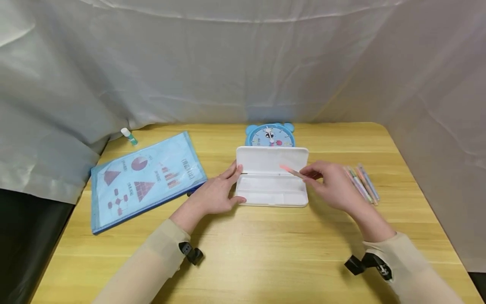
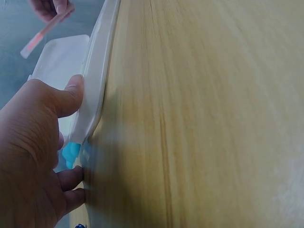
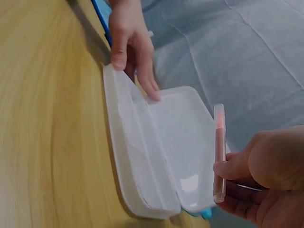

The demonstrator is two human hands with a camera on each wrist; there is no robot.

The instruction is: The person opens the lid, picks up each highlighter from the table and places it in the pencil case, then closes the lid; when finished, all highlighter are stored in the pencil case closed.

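Note:
A white pencil case (image 1: 271,198) lies with its lid (image 1: 262,158) raised, its compartments bare. My left hand (image 1: 216,192) holds the case's left end, thumb at the front corner and a fingertip against the lid's edge. In the left wrist view, the thumb presses the case wall (image 2: 97,66) while the lower fingers rest near the table. Between thumb and fingers, my right hand (image 1: 332,183) pinches a slim pink marker (image 3: 220,147) with a clear cap. It holds the marker above the case's right side, tip pointing left in the head view.
Several markers (image 1: 362,183) lie to the right of my right hand. Behind the lid sits a blue animal-shaped clock (image 1: 271,134). At left are a blue zip folder (image 1: 148,179) and a glue stick (image 1: 129,136). A grey curtain (image 1: 243,63) hangs behind the table.

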